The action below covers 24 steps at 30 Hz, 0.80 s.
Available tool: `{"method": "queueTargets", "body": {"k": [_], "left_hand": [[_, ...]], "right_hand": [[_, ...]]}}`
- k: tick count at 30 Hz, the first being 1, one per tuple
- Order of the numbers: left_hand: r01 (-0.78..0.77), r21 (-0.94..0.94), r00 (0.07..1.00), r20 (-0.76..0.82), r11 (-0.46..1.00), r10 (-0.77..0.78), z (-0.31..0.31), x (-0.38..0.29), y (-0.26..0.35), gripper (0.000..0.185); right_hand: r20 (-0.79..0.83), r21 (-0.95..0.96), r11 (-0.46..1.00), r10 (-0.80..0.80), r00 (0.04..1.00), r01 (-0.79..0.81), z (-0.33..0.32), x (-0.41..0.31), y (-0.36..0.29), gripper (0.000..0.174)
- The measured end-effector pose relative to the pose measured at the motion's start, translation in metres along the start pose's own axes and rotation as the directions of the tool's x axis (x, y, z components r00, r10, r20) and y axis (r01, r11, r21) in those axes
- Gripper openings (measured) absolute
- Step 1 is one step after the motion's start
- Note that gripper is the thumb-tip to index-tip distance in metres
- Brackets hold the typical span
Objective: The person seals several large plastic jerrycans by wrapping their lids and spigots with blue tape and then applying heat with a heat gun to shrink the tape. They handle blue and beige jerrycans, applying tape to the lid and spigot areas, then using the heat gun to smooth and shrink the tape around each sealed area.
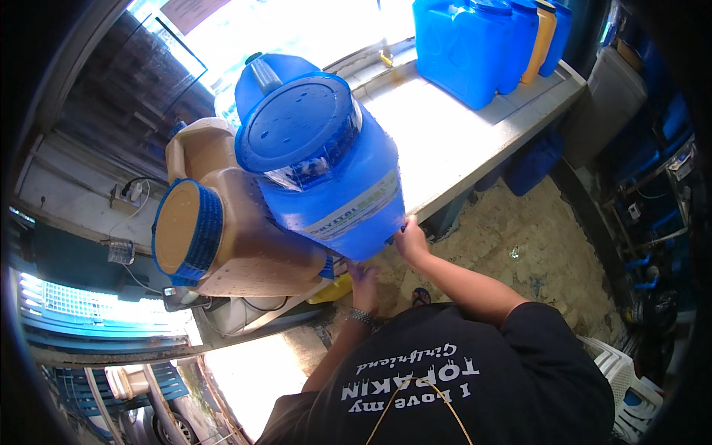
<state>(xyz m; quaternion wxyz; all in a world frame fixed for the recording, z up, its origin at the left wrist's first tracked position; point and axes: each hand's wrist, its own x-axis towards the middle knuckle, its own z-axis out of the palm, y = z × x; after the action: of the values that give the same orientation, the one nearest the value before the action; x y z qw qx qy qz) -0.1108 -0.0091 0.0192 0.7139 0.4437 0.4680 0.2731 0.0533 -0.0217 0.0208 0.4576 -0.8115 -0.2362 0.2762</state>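
Note:
A large blue water container (356, 194) with a wide round lid (300, 122) stands before me at the counter's edge, wet drops on its lid. My right hand (411, 240) has its fingers closed at the container's lower right edge, by a small dark part. Below the container's front is my left hand (362, 282), with a watch (361, 316) on the wrist. Its fingers are blurred and partly hidden, so their grip is unclear. Against the blue container's left side leans or stands a tan container (256, 239), with blue tape around its lid (181, 231).
A blue jug (295, 64) and a tan jug (206, 144) stand behind. Several blue and yellow containers (464, 53) line the white counter (445, 139) at far right. A socket with cords (127, 199) is at left. A white plastic chair (617, 372) stands lower right.

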Motion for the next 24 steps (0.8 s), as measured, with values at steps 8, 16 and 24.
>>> {"method": "queueTargets", "body": {"k": [8,16,24], "left_hand": [[0.029,0.002,0.999,-0.043,1.000,-0.029,-0.002,-0.002,0.008,0.089],[-0.004,-0.033,1.000,-0.023,0.999,0.003,-0.004,0.000,0.003,0.087],[-0.026,0.015,0.999,-0.019,1.000,0.027,-0.001,-0.001,0.005,0.088]], "right_hand": [[0.468,0.545,0.650,0.288,0.836,-0.529,-0.013,0.010,0.010,0.035],[0.056,-0.490,0.664,-0.623,0.780,0.565,-0.035,-0.025,-0.017,0.035],[0.078,-0.383,0.742,-0.568,0.819,0.551,-0.029,-0.009,-0.010,0.034]]}}
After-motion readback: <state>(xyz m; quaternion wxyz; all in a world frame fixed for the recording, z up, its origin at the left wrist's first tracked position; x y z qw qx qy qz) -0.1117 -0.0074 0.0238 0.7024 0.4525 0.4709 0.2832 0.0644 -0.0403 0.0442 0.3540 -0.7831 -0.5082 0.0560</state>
